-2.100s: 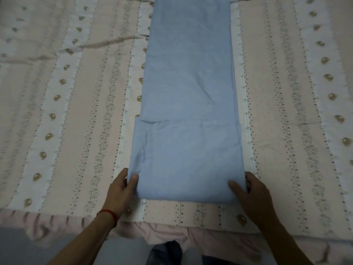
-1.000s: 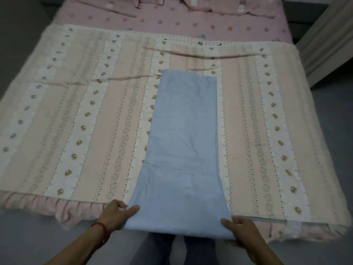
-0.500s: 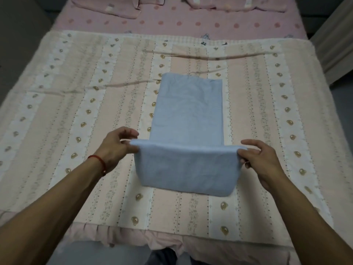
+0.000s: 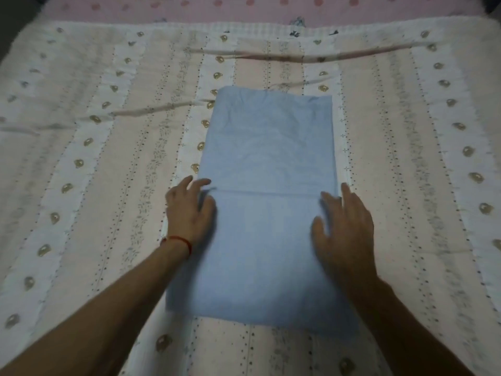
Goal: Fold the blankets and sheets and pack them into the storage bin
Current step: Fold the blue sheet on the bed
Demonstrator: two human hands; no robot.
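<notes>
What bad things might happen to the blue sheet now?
The folded flap's edge lies across the blue sheet, short of its far end, so the layers may end up uneven. The left hand and right hand rest flat at its sides with no grip; a sideways slide might rumple it. The striped bedspread underneath has creases that could bunch.

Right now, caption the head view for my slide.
Both hands, left hand and right hand, flatten the folded blue sheet on the patterned bedspread.

Flat hands [image 4: 189,210] on folded blue sheet [image 4: 268,164]
</notes>
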